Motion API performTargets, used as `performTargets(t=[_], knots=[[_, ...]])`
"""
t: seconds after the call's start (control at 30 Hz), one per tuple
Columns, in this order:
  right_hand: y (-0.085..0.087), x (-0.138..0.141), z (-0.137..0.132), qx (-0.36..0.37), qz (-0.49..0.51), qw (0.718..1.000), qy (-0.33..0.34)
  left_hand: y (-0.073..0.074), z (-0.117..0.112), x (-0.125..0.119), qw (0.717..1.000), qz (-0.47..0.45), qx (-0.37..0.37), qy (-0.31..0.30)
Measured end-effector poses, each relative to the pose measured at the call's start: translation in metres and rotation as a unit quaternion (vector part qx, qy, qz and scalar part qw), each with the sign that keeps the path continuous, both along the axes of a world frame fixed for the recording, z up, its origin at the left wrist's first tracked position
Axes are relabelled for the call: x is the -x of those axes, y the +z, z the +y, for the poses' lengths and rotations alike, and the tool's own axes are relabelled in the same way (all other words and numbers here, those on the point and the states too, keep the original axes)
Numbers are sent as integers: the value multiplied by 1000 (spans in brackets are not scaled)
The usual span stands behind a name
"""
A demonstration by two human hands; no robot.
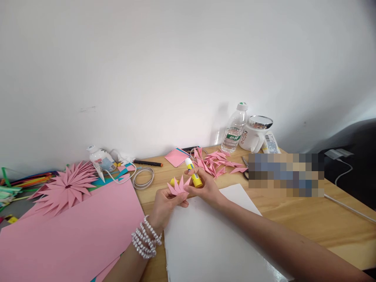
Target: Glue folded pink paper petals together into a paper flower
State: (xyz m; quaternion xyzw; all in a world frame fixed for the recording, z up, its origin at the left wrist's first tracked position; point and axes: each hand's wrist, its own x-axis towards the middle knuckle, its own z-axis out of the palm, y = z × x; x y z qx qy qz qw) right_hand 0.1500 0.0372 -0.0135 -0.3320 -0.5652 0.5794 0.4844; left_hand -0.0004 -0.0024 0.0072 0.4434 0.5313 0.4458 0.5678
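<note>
My left hand, with strings of pearl-like beads at its wrist, pinches a fan of pointed pink folded paper from below. A yellow glue stick with a white upper end is held in the fingers of my right hand. The right thumb and fingertips also touch the fan's right side. Behind the fan, a small yellow piece is partly hidden. Under both hands lies a stack of white paper. Loose pink folded paper points are heaped just beyond my right hand.
On the left, a large pink paper star rests by pink sheets. Along the wall stand a white bottle, a water bottle and a white mug. A coiled cable and scissors lie on the wooden table.
</note>
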Motion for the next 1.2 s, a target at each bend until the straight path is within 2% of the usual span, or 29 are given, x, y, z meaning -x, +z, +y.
performTargets(t=[0.23,0.33,0.43,0.57,0.73,1.0,1.2], knots=[[-5,0,1,-5,13,1000,13,4,1,2,999,5,35,-24],[-5,-1,0,-36,-19,999,-3,3,2,2,999,26,30,-7],[-5,-2,1,-64,-18,997,-25,1,3,4,999,10,25,42],[-4,-6,3,-56,14,998,-31,2,7,11,990,-28,-11,139],[-2,-7,-1,-93,-78,993,-2,7,12,19,977,-41,-48,204],[-6,-5,-3,-168,-111,978,-50,7,10,20,978,-4,-80,193],[-7,-6,0,-252,-130,958,-48,7,11,20,982,30,-82,168]])
